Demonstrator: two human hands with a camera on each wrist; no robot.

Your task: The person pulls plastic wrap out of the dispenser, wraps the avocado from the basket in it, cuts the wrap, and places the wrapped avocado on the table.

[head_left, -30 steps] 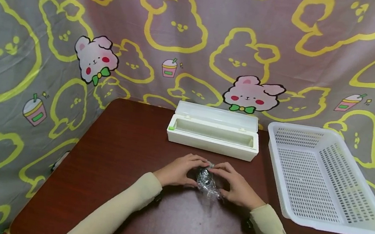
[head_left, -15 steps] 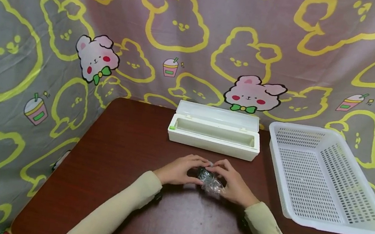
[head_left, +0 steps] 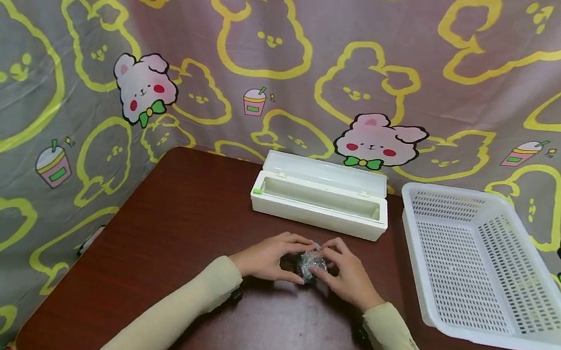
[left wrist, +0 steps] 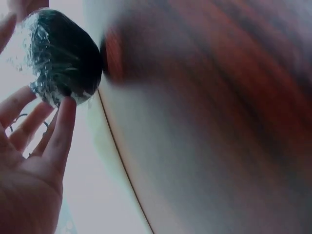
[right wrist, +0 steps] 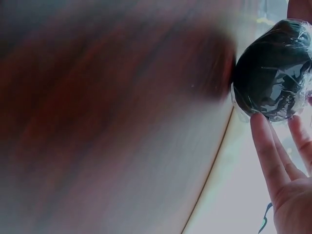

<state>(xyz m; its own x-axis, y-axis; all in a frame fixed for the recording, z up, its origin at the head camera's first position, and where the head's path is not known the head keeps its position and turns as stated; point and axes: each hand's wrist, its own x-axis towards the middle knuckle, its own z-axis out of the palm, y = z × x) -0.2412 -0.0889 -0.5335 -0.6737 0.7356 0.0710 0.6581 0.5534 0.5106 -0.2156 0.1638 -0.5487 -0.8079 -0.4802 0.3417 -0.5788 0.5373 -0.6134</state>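
Observation:
A dark rounded object in clear cling film point(head_left: 309, 266) rests on the table between both hands, its exact kind hidden by the wrap. From the left side, my left hand point(head_left: 273, 257) holds it, thumb in front and fingers behind. My right hand point(head_left: 352, 278) is curled round the other side, its thumb on the crinkled film on top. In the left wrist view, fingertips of the left hand point(left wrist: 36, 161) touch the underside of the dark wrapped object point(left wrist: 68, 56). The right wrist view shows right fingertips point(right wrist: 257, 119) against its smoother film-covered side point(right wrist: 268, 73).
Behind the hands stands a long white cling film dispenser point(head_left: 317, 218) with its lid raised and a small green piece at its left end. A white perforated plastic basket point(head_left: 419, 280) sits at the right of the brown table point(head_left: 190, 198). A patterned curtain point(head_left: 286, 133) hangs behind.
The loose film tail, spread toward the front right a second ago, is now gathered onto the dark object. My right thumb has moved inward and left; the left hand has barely shifted.

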